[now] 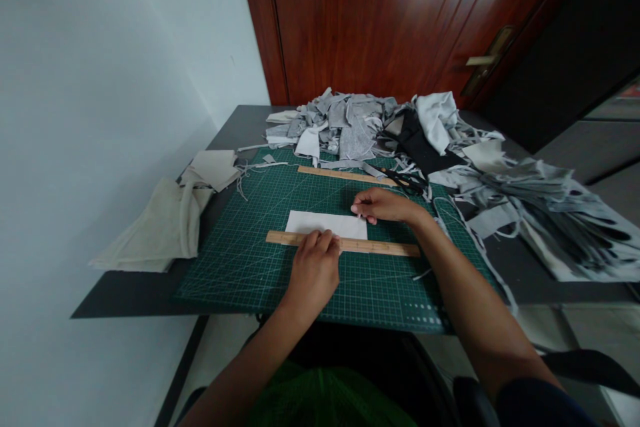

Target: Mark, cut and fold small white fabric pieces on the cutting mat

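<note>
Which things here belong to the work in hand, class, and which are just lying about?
Seemingly in use:
- near ruler, under the left hand
- white piece, by the right hand
- mat

Apparently lying about:
- far ruler
- scissors
- scraps

White wall (100, 113), 9 o'clock. Red-brown wooden door (360, 20) (brass-toned handle (483, 60)), 12 o'clock. Dark tabletop (240, 121) below.

The panelled reddish-brown door (360, 20) is glossy wood; the long pale ruler (380, 247) looks like smooth wood. The heaped grey scraps (356, 123) are matt cloth.
</note>
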### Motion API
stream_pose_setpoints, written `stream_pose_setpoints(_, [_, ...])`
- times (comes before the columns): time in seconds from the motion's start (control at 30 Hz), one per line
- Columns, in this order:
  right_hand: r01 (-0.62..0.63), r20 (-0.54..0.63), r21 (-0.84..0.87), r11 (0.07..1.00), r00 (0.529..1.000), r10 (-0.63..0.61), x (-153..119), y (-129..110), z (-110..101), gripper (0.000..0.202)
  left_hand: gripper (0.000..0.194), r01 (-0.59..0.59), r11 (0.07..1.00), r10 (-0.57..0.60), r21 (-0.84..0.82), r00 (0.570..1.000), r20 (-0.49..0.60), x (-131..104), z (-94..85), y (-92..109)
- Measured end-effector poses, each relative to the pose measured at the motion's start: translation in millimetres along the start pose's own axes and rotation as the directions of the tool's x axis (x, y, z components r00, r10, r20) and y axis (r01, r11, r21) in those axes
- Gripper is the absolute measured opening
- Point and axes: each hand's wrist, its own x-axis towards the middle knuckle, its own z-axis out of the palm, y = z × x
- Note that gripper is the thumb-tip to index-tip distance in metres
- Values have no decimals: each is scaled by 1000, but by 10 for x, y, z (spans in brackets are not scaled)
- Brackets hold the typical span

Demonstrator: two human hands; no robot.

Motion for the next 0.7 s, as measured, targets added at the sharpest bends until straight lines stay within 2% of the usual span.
stream_pose_setpoints(0.33, [4,19,-19,1000,1000,-4,3,18,4,36,26,-14,1000,14,-5,1000,-3,-8,9,-5])
stream_pose_setpoints(0.7, [3,29,34,999,1000,-4,-12,-10,-2,37,26,-3,1000,3,-26,1000,-6,-3,1,-1])
